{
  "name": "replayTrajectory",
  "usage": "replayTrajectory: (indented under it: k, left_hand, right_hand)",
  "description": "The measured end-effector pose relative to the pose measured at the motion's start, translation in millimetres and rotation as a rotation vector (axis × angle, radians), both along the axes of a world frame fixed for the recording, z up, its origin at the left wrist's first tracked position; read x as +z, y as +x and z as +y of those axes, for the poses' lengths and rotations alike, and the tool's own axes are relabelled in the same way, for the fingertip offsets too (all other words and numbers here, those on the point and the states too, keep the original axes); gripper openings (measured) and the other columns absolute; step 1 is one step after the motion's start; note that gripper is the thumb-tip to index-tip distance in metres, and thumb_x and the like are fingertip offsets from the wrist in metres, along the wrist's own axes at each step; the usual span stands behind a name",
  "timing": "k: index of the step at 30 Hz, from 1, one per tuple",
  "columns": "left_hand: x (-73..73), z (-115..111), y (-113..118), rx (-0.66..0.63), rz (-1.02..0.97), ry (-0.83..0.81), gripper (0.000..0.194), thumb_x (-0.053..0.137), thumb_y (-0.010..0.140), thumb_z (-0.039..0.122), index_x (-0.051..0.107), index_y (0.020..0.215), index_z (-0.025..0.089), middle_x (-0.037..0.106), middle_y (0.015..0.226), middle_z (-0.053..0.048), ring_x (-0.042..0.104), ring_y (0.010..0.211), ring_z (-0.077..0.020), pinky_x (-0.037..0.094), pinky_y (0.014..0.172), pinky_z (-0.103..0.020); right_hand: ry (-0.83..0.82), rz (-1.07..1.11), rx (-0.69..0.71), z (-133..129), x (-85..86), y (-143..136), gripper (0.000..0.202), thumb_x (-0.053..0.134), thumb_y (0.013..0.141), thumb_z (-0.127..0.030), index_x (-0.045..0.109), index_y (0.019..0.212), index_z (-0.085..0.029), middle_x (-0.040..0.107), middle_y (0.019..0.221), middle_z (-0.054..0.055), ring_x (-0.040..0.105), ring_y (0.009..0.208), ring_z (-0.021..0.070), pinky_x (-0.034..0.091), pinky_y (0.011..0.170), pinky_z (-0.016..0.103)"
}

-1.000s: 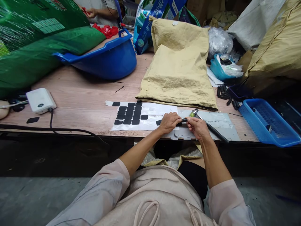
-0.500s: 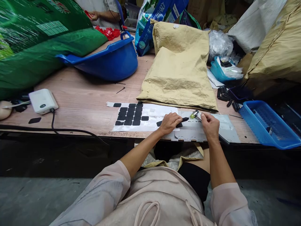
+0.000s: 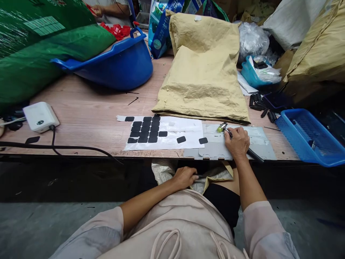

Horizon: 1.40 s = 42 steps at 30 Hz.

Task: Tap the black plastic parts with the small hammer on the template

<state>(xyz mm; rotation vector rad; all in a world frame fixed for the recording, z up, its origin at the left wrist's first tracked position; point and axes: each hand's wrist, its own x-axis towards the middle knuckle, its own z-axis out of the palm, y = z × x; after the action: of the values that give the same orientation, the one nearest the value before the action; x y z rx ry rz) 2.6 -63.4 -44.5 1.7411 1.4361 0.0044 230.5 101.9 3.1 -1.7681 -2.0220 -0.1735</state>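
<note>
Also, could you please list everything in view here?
Table: one, brown, middle
Patches: over a dozen, black, mostly on paper
Paper: one, white, table front
Hammer: one, black handle, over grey board
Grey board: one, grey, front
Sack: one, tan, centre
Basin: one, blue, left
Box: one, white, left
Basket: one, blue, right
Tub: one, turquoise, right
Green bag: one, green, upper left
Red heap: one, red, behind basin
Background bags: several, mixed colours
Co-worker's hand: one, upper left
Left hand: one, off table edge
Right hand: one, holding hammer

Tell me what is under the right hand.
The hammer runs under the right hand, head showing on one side, handle end on the other. The grey board lies below, partly hidden. The hammer's covered middle cannot be seen.
</note>
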Motion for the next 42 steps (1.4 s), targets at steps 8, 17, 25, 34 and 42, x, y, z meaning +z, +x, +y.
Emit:
replayTrajectory:
  k: [8,17,25,34,42]
  left_hand:
    - [50.3,15,-2,-0.194,-0.003,-0.058,0.040,0.063,0.097,0.041,0.073,0.131,0.024,0.079,0.121,-0.011,0.074,0.113,-0.0316,0.054,0.090,-0.037]
    - [102.8,159,-19,0.159,0.022,0.538,0.030,0.050,0.102,0.030,0.077,0.099,0.018,0.077,0.110,-0.012,0.068,0.105,-0.0272,0.051,0.093,-0.037]
    - [106.4,223,-24,0.172,0.300,0.506,0.050,0.045,0.102,0.018,0.061,0.147,0.027,0.076,0.115,-0.013,0.069,0.111,-0.0327,0.051,0.093,-0.041]
    - [104.9,249,-17,0.335,0.215,0.602,0.047,0.051,0.102,0.031,0.060,0.148,0.026,0.065,0.136,-0.012,0.060,0.129,-0.0308,0.050,0.106,-0.040]
    - [98.7,259,13,0.467,0.276,0.484,0.032,0.065,0.092,0.029,0.071,0.122,0.022,0.071,0.129,-0.013,0.067,0.121,-0.0325,0.054,0.097,-0.039]
  right_hand:
    - [0.021,-0.029,0.005,-1,-2.1,1,0.031,0.057,0.098,-0.039,0.078,0.111,-0.021,0.063,0.106,0.012,0.049,0.098,0.0264,0.034,0.080,0.037]
    - [0.017,-0.022,0.004,-1,-2.0,1,0.031,0.058,0.098,-0.041,0.078,0.111,-0.021,0.063,0.105,0.011,0.048,0.097,0.0256,0.033,0.079,0.036]
    - [0.033,0.004,0.008,0,-4.2,2,0.028,0.059,0.098,-0.040,0.078,0.109,-0.023,0.064,0.103,0.010,0.047,0.095,0.0252,0.033,0.080,0.037]
    - [0.033,0.001,0.003,-1,-3.6,1,0.029,0.058,0.098,-0.041,0.078,0.109,-0.023,0.063,0.102,0.010,0.048,0.095,0.0254,0.034,0.080,0.037]
    - [0.011,-0.004,0.006,-1,-2.3,1,0.029,0.057,0.098,-0.039,0.077,0.113,-0.023,0.062,0.105,0.011,0.047,0.095,0.0256,0.033,0.079,0.036]
